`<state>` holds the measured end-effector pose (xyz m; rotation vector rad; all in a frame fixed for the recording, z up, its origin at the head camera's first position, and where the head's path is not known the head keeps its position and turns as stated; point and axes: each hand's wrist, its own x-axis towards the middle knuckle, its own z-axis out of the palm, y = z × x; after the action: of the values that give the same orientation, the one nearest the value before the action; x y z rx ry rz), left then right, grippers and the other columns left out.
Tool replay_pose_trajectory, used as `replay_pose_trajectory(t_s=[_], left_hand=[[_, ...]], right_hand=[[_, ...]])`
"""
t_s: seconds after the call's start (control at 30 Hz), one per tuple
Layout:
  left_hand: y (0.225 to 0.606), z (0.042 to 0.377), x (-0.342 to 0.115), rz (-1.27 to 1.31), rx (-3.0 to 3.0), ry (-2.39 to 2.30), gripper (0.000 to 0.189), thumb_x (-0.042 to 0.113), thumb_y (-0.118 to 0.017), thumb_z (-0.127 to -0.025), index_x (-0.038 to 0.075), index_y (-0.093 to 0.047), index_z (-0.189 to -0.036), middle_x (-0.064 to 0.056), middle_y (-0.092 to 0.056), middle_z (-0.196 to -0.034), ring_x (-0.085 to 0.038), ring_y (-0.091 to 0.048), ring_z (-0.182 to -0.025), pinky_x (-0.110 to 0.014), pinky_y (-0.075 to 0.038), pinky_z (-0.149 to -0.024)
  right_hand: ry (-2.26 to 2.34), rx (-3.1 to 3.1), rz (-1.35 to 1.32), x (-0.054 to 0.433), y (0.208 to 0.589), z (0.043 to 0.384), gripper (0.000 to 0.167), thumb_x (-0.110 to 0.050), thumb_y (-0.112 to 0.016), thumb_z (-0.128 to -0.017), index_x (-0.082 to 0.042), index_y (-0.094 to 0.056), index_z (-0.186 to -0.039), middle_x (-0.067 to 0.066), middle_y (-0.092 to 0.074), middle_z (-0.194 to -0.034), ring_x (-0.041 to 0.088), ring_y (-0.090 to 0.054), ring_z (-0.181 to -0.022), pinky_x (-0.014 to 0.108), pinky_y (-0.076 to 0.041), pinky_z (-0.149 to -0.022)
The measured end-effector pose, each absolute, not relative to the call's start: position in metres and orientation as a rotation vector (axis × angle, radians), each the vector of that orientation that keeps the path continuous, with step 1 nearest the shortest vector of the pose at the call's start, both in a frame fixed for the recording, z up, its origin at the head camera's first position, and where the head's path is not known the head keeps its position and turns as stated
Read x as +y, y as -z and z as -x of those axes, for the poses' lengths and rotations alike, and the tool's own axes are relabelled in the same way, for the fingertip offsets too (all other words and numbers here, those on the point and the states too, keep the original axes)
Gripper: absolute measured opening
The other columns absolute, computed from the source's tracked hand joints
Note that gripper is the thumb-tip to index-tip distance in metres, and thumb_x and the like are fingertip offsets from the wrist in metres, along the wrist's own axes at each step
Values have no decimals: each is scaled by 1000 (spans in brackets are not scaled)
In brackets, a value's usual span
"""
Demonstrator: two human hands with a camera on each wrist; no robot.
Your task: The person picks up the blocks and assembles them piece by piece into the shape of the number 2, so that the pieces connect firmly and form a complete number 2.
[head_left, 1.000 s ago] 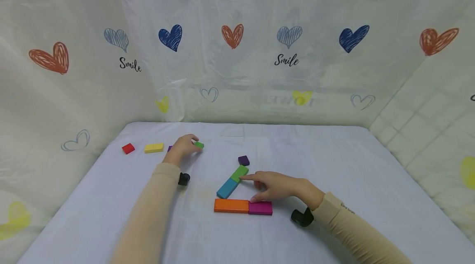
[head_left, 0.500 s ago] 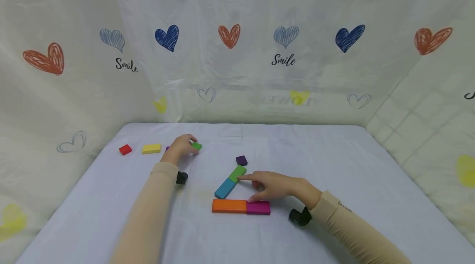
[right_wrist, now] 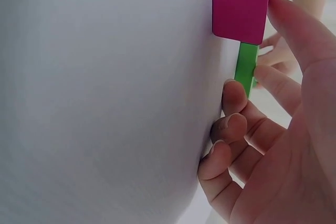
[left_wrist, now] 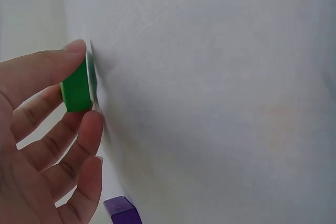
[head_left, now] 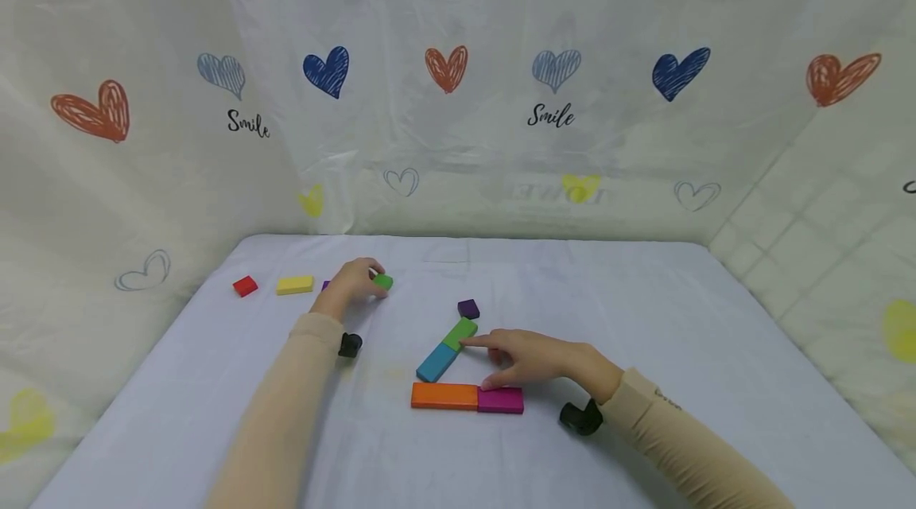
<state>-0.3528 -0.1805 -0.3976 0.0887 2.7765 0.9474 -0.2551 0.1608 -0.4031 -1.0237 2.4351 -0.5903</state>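
Note:
At the back left of the table, my left hand [head_left: 354, 280] pinches a small green block [left_wrist: 77, 88] between thumb and fingers. A purple block [left_wrist: 123, 211] lies beside that hand, mostly hidden by it in the head view. My right hand [head_left: 533, 356] is near the middle. Its extended index fingertip touches the side of a light green block [head_left: 460, 334], and its thumb touches the magenta block [head_left: 501, 400]. The light green block meets a blue block [head_left: 438, 363] end to end in a slanted line. An orange block [head_left: 444, 396] adjoins the magenta one in a straight row.
A dark purple block [head_left: 468, 308] sits just beyond the light green block's far end. Farther left lie a yellow block [head_left: 295, 285] and a red block [head_left: 246, 286]. The white-covered table [head_left: 615, 286] ends at a hanging sheet [head_left: 494, 211] printed with hearts.
The head view shifts slightly sideways and back. Both hands stay almost in place, and the green block at the left hand shows a little more of its surface.

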Motion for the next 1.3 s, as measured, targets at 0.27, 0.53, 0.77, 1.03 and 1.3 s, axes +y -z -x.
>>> replay_pose_trajectory(t_s=[0.27, 0.53, 0.77, 1.03, 1.3], left_hand=[[397, 351, -176, -154, 2762, -953, 44, 15, -78, -91, 2, -61, -129, -23, -59, -132, -37, -55, -119, -49, -46, -104], [392, 344, -169, -225, 2779, -954, 43, 15, -76, -92, 3, -61, -130, -22, -60, -132, -36, -57, -118, -49, -48, -101], [394, 344, -163, -289, 2804, -986, 47, 16, -77, -92, 4, -61, -134, -20, -61, -131, -34, -58, -117, -49, -47, -102], [397, 344, -159, -324, 2850, -990, 49, 19, -77, -93, 6, -61, -137, -18, -62, -132, -34, -57, -119, -51, -45, -105], [399, 344, -147, -377, 2875, -960, 47, 20, -78, -92, 6, -64, -135, -16, -64, -129, -32, -58, -117, -50, -45, -105]], right_hand=[[608, 2427, 1009, 161, 402, 255, 68, -40, -76, -93, -22, -50, -153, -6, -55, -97, 12, -52, -93, 29, -46, -77], [623, 2419, 1016, 161, 405, 255, 68, -39, -76, -93, -21, -50, -153, -7, -55, -97, 11, -52, -93, 29, -46, -77], [612, 2427, 1014, 161, 406, 255, 68, -39, -76, -93, -21, -50, -153, -8, -55, -98, 11, -52, -94, 29, -47, -78], [595, 2432, 1003, 161, 406, 256, 68, -40, -76, -93, -23, -50, -153, -9, -55, -98, 11, -52, -94, 29, -46, -78], [587, 2437, 999, 160, 404, 256, 67, -40, -76, -93, -23, -50, -153, -8, -55, -97, 11, -52, -93, 29, -47, -77]])
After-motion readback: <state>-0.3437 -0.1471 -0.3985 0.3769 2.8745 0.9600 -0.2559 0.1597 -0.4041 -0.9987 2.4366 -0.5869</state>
